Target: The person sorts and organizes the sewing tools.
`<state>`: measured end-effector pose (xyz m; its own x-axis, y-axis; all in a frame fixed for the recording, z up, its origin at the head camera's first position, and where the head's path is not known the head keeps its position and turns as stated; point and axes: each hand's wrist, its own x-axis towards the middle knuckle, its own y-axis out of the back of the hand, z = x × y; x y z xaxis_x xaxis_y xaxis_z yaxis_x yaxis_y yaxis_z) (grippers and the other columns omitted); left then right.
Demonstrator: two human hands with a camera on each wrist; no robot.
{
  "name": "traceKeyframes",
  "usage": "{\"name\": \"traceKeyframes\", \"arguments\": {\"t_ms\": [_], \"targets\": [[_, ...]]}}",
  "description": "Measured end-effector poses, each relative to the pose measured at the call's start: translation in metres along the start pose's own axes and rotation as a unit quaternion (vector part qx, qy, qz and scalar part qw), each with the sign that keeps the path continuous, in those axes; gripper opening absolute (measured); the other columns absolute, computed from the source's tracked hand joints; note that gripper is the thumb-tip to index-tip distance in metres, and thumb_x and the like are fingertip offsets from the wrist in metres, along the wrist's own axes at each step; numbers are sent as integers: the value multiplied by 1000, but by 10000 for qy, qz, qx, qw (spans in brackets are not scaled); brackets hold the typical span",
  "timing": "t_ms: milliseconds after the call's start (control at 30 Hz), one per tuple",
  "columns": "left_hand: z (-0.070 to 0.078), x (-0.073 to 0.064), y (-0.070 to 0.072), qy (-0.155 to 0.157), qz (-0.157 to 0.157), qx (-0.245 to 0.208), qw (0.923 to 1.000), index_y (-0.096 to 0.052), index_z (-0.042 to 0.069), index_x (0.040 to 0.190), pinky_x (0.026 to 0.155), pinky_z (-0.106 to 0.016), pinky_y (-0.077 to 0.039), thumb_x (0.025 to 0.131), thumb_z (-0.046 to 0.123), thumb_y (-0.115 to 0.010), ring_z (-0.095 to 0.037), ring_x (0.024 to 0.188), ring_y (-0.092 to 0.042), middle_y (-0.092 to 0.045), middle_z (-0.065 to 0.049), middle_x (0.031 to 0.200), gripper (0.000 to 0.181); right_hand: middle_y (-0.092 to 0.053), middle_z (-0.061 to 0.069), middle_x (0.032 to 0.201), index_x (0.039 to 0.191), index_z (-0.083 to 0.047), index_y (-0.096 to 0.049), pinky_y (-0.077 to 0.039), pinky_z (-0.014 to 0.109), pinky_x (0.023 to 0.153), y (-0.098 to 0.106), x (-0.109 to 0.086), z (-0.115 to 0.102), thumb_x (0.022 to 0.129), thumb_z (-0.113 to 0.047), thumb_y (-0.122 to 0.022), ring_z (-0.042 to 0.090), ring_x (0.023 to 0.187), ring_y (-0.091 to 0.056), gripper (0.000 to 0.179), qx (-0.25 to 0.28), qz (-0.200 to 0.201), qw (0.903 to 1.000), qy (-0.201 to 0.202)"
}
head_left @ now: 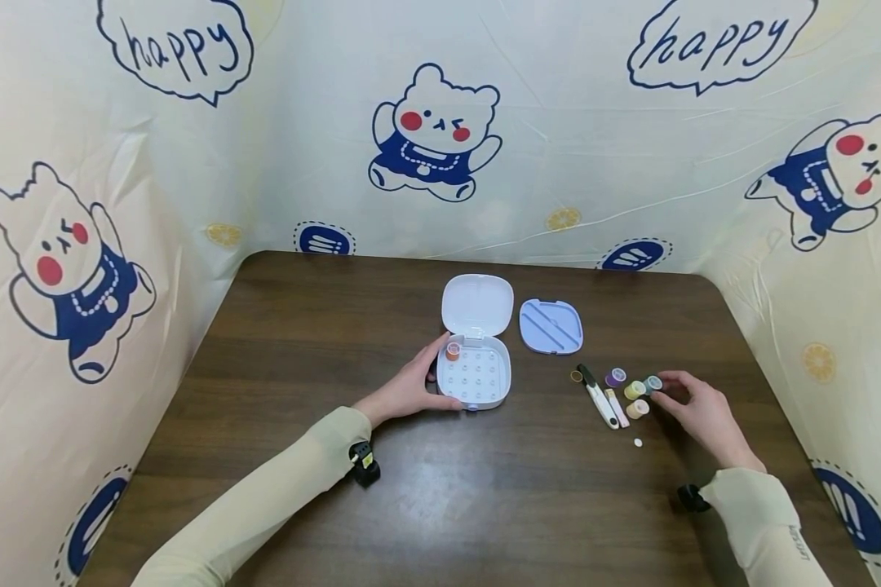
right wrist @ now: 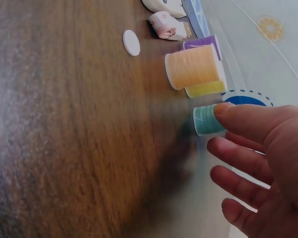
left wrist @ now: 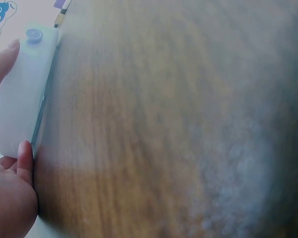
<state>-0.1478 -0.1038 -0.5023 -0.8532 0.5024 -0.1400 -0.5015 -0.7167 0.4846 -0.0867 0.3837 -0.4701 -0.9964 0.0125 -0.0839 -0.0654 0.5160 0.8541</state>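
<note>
My left hand [head_left: 411, 386] holds the left side of an open white sewing box [head_left: 505, 383], thumb at its front edge and fingers toward the back. One orange thread spool [head_left: 453, 351] stands on the box's pegged base, in the back left corner. At the right, my right hand [head_left: 707, 414] has its thumb and index finger at a teal thread spool [right wrist: 206, 120]; the thumb touches its upper part, and the index finger is partly hidden. Close by are a yellow spool [head_left: 635, 390], a peach spool [right wrist: 192, 68] and a purple spool [head_left: 616, 377].
A blue-lilac tray [head_left: 551, 327] lies right of the box's raised lid [head_left: 477, 304]. Between box and spools are thread snips [head_left: 600, 405], a rolled tape measure [right wrist: 164, 25] and a small ring [head_left: 576, 376]. A white disc [head_left: 638, 443] lies nearer. Printed curtains surround the table's far sides.
</note>
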Motion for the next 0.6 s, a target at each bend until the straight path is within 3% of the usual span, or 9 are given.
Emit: {"name": "traceKeyframes", "arguments": {"t_ms": [200, 600], "targets": [[1, 0, 0, 10, -5, -35, 10000, -11, 29, 169, 108, -39, -43, 79, 41, -93, -23, 129, -49, -27, -8, 167, 122, -67, 29, 117, 131, 4, -60, -50, 64, 92, -3, 2, 3, 102, -28, -70, 43, 104, -61, 45, 35, -18, 10000, -73], [2, -1, -1, 16, 21, -34, 10000, -11, 27, 169, 113, -40, -39, 79, 41, -92, -23, 139, -43, -25, -9, 168, 122, -68, 28, 113, 127, 5, -62, -52, 60, 87, -4, 3, -1, 103, -27, -69, 40, 99, -63, 40, 60, 40, 9999, -98]]}}
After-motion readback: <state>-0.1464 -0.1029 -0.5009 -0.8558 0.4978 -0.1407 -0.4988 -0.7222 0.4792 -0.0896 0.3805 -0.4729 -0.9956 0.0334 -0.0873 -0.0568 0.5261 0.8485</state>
